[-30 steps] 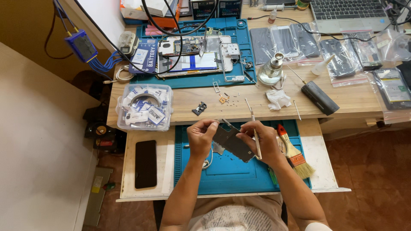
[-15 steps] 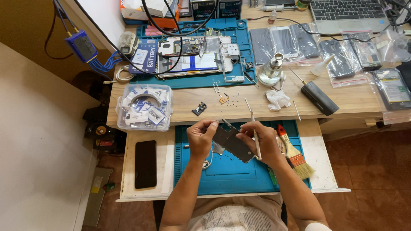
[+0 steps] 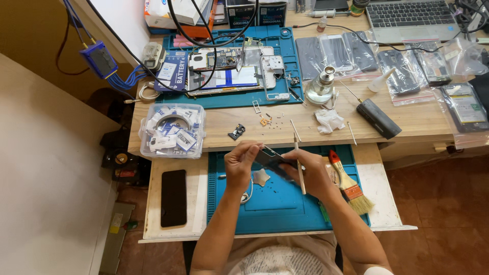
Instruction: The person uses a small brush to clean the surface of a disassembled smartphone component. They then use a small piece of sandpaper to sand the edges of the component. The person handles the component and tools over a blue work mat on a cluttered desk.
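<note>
**Inspector:** What is held by the hands?

**Recorder:** A dark flat phone part (image 3: 271, 160) is gripped at its left end by the left hand (image 3: 239, 165), fingers closed around it. Its right end is supported by the right hand (image 3: 310, 175), in which a thin pale rod tool (image 3: 299, 165) is also pinched, held nearly upright across the part. The part is kept just above the blue work mat (image 3: 277, 203) on the pull-out shelf.

**Inspector:** What is noted close by?

**Recorder:** A small silver star-shaped piece (image 3: 261, 177) is seen on the mat below the part. A red-handled brush (image 3: 349, 186) lies at the mat's right edge. A black phone (image 3: 173, 197) lies face down on the shelf, left of the mat.

**Inspector:** And packages and labels?

**Recorder:** A clear plastic tub (image 3: 172, 131) of white-and-blue labelled packets stands on the desk's left front corner. Behind it, on a second blue mat (image 3: 285, 48), an opened phone (image 3: 232, 71) is laid, with a dark blue rectangular printed pack (image 3: 173, 71) at its left. Clear bags holding dark phone parts (image 3: 407, 66) are spread along the right. Red-and-white and dark boxes (image 3: 204, 12) are stacked at the rear, with a laptop (image 3: 410, 18) at the right rear.
</note>
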